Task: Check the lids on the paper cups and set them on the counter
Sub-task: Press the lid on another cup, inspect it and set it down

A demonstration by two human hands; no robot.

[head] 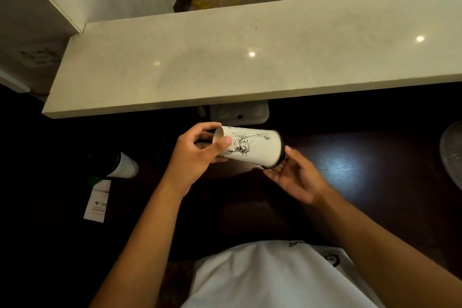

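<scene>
White shirt fabric (262, 280) fills the bottom of the view, and both bare forearms reach forward from it over a dark lower surface (362, 170).

Left hand (193, 151) grips the base end of a paper cup (250, 149), thumb on the near wall and fingers curled over the far side of the bottom rim. Right hand (296, 177) sits at the other end, fingers loosely extended and touching the black lid (282, 150); I judge it open and supporting rather than clasping. So the cup lies nearly on its side in the air, between the hands, lid toward the right, printed with a statue drawing.

Judging progress: this looks like the checking step on 1 cup. Pale stone counter (225, 65) beyond the hands carries no cups, so nothing has been set down yet. At least 1 more lidded cup (117, 165) lies tipped on the dark surface to the left, beside a white card (97, 201); another dark lid may sit behind the left hand, but that is too dim to tell.
</scene>
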